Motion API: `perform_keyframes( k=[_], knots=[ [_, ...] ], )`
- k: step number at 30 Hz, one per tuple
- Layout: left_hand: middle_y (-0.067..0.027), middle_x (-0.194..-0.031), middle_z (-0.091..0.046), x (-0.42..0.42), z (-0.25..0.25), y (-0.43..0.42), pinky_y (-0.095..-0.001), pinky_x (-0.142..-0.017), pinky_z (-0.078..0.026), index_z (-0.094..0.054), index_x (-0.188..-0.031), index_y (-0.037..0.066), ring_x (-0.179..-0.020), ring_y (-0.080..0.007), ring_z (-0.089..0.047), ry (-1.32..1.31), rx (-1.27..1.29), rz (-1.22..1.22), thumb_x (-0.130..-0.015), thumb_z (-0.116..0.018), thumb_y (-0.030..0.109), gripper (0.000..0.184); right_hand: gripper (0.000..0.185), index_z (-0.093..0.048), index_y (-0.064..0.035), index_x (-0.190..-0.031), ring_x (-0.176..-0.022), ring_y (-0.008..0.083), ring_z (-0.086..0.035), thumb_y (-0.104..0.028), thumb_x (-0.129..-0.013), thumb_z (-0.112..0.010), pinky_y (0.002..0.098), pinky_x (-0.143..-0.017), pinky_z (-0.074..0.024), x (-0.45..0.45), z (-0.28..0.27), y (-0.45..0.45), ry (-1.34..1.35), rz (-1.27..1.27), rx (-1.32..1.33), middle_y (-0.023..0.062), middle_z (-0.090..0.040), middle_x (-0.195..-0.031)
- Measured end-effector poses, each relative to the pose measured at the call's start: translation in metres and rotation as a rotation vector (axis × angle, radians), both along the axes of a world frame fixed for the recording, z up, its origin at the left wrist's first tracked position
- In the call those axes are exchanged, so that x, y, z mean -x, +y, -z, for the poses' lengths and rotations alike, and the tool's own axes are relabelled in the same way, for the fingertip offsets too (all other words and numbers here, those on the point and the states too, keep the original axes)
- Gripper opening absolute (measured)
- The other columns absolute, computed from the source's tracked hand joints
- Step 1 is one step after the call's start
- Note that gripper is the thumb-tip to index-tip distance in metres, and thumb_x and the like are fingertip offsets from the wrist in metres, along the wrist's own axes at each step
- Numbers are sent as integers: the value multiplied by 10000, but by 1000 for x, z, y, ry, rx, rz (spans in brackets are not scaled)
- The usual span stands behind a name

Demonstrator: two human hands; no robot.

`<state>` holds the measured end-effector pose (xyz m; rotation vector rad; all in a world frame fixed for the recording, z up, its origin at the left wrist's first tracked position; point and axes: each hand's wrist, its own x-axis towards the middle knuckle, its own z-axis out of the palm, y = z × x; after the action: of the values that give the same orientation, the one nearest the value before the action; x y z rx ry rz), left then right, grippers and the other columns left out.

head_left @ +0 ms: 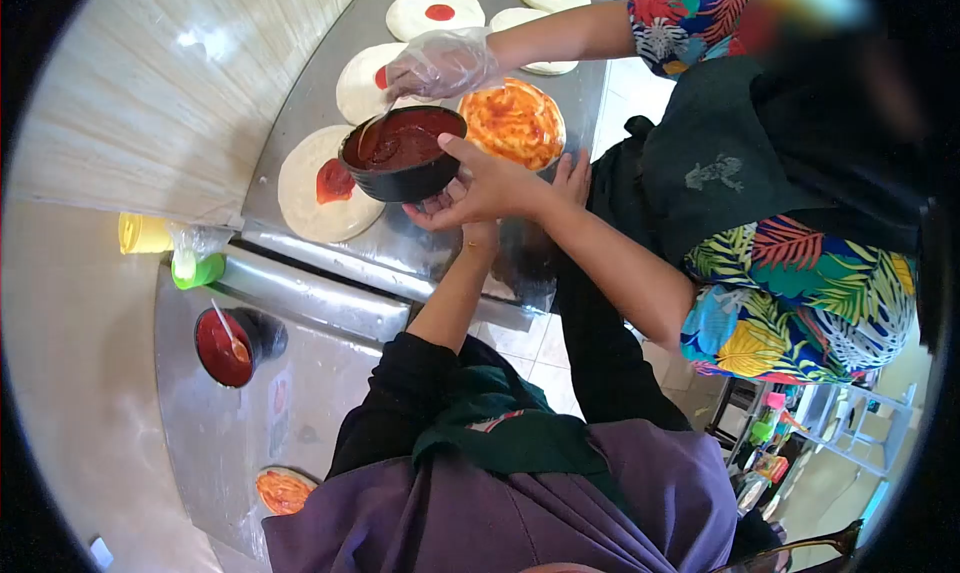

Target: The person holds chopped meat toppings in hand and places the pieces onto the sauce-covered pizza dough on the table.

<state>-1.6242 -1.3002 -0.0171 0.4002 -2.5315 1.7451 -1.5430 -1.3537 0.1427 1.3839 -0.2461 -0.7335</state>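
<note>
My left hand [481, 235] reaches up under a co-worker's forearm; its fingers are hidden behind that person's hand and the bowl. My right hand [573, 181] lies at the metal table's edge with its fingers stretched out, close beside a dough round covered in red sauce [513, 123]. The co-worker's bare hand [490, 183] supports a black bowl of red sauce [400, 173], tilted toward me. Their other hand, in a clear plastic glove [440, 65], holds a spoon over the bowl. Left of the bowl lies a flat dough round [310, 213] with a red sauce blob at its middle.
Several more dough rounds, some with sauce dabs, cover the metal table [285, 123]. On the lower-left counter [330, 413] stand another sauce bowl [222, 348] with a spoon, a green container [200, 271] and a small sauced round [285, 490]. The co-worker stands close at right.
</note>
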Motion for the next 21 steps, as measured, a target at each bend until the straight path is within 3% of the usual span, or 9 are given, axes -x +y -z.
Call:
perform_keyframes(
  k=[1,3,4,7,13,14,16,19,21],
  knots=[
    [-125,-1362,-348,7,-2,-3,-265,-1058,-244,-345,-1350,65,-1310,-199,-256,-15,-9,8,-946,-411,355,501,675,-285,-221,-1277,-955,165,-491,-140,-756,-705,279,-812,-457,2,-11,-5,10,-4,2,47,-427,-1086],
    [-136,-1364,-340,10,-28,-16,-307,-1050,-265,-350,-1337,42,-1326,-201,-225,25,-435,79,-935,-434,371,526,670,-289,-220,-1275,-929,167,-512,-156,-756,-708,280,-795,-463,2,-25,-9,70,-48,60,52,-449,-1087],
    [-153,-1359,-386,14,-18,-23,-450,-1057,-306,-389,-1316,40,-1276,-340,-339,171,-560,212,-904,-455,262,473,668,-291,-219,-1274,-917,168,-523,-164,-757,-710,280,-786,-466,3,-29,-9,87,-49,62,54,-460,-1087],
    [-151,-1350,-402,-53,-46,-48,-420,-1040,-334,-384,-1314,69,-1243,-317,-392,559,-296,262,-923,-431,280,446,677,-288,-226,-1280,-925,171,-532,-194,-755,-714,298,-796,-463,11,-36,-3,124,-1,28,57,-474,-1099],
    [-75,-1114,-574,-150,-24,-114,-365,-950,-399,-468,-1178,57,-1054,-204,-538,-1450,1970,-554,-937,-341,443,472,718,-265,-266,-1300,-1035,188,-494,-213,-744,-717,359,-850,-459,26,-32,1,304,191,-8,38,-427,-1180],
    [-75,-1114,-574,-150,-20,-119,-365,-950,-399,-468,-1178,57,-1054,-204,-538,-1461,1957,-558,-937,-341,443,472,723,-262,-272,-1301,-1052,191,-485,-208,-743,-716,365,-854,-461,28,-30,1,377,209,14,33,-414,-1194],
    [-8,-933,-620,-144,-12,-132,-283,-692,-401,-513,-1161,107,-782,-143,-552,-1599,1934,-49,-916,-277,547,556,732,-256,-284,-1304,-1086,198,-468,-196,-740,-715,377,-862,-466,36,-24,0,524,246,41,22,-387,-1222],
    [11,-950,-617,-159,-15,-141,-242,-625,-327,-508,-1177,109,-724,-118,-514,-1465,2095,137,-912,-286,559,567,748,-247,-303,-1308,-1137,207,-441,-178,-735,-712,396,-873,-473,40,-15,-2,791,271,81,7,-347,-1264],
    [-17,-944,-624,-163,-18,-139,-296,-704,-406,-513,-1161,72,-826,-143,-554,-1473,2047,144,-928,-291,532,562,760,-241,-315,-1310,-1171,214,-423,-167,-732,-711,409,-881,-478,31,-19,-4,973,259,87,-3,-321,-1292]
  ],
)
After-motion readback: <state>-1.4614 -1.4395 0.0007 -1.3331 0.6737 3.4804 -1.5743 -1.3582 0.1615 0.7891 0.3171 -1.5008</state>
